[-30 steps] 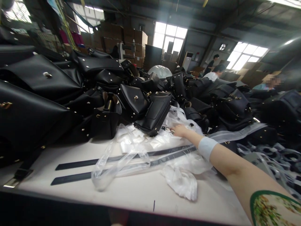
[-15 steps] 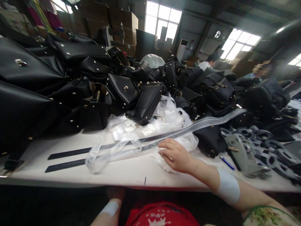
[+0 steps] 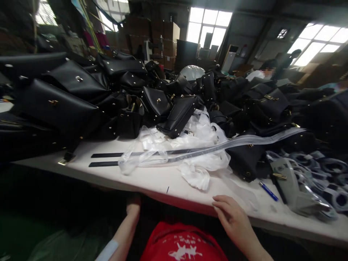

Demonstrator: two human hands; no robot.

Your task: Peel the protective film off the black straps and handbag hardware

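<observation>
My right hand (image 3: 231, 215) is at the front edge of the white table (image 3: 152, 179), its fingers stretched out and nothing seen in them. My left hand (image 3: 133, 204) reaches under the table edge, where its fingers are hidden in shadow. Two long black straps (image 3: 104, 164) lie side by side on the table, partly covered by clear plastic film (image 3: 130, 165). Behind and beside them is a heap of crumpled white wrapping (image 3: 194, 175). A short dark mark (image 3: 168, 189) shows on the table near its front edge.
Black handbags (image 3: 73, 108) with metal fittings are piled along the back and left. On the right lie a blue pen (image 3: 268, 191), a plastic bag (image 3: 296, 188) and several coiled strips (image 3: 333, 165). A co-worker (image 3: 261, 72) is in the far background.
My right hand has moved back from the white wrapping and straps to the table's front edge. My left hand stays under the edge. The camera view has turned left.
</observation>
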